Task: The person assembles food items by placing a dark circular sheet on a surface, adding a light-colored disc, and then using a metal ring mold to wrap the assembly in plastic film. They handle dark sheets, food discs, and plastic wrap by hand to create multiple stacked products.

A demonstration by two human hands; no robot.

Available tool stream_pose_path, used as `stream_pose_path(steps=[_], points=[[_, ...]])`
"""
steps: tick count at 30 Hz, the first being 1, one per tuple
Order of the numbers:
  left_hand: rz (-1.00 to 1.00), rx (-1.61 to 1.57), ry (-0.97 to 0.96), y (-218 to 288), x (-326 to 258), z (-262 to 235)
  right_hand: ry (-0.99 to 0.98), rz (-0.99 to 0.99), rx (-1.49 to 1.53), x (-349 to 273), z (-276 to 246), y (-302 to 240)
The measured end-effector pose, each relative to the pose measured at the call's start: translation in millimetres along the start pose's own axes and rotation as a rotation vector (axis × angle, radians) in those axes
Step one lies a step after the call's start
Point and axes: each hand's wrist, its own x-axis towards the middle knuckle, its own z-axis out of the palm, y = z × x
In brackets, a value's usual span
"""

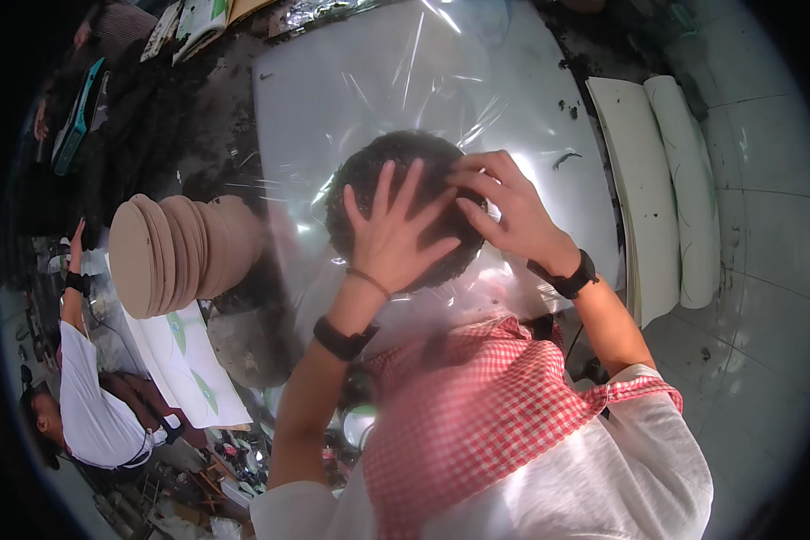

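Observation:
A dark, rough-textured round slab (339, 225) lies at the middle of a shiny clear plastic sheet (333, 108), whose creases run out from it. I cannot tell whether film covers its top. My left hand (396, 225) rests palm down on the slab, its fingers spread wide. At the slab's upper right edge, my right hand (513, 202) has bent fingers that stand apart, with fingertips and thumb on or close to the edge. Both hands hold nothing that I can see. Dark bands circle both wrists.
Left of the sheet lies a stack of brown round discs (135, 256). Below it is white printed sheeting (193, 360). Pale rolled sheets (684, 189) lie along the right side, by a tiled floor (774, 234). At far left, another person (108, 414) stretches out an arm.

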Motion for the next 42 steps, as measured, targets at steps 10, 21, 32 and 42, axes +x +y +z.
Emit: stream_pose_path(steps=[10, 21, 32, 42], points=[[-0.086, -0.03, -0.3, -4, 15, 20, -0.212, -0.123, -0.39, 35, 20, 24], [-0.08, -0.036, -0.31, 1, 17, 22, -0.283, 0.632, 0.096, -137, -43, 18], [-0.071, 0.016, -0.241, 9, 17, 30, -0.286, 0.246, -0.483, -155, -21, 28], [-0.021, -0.016, -0.057, 19, 8, 30, 0.252, 0.844, 0.513, -129, -107, 53]])
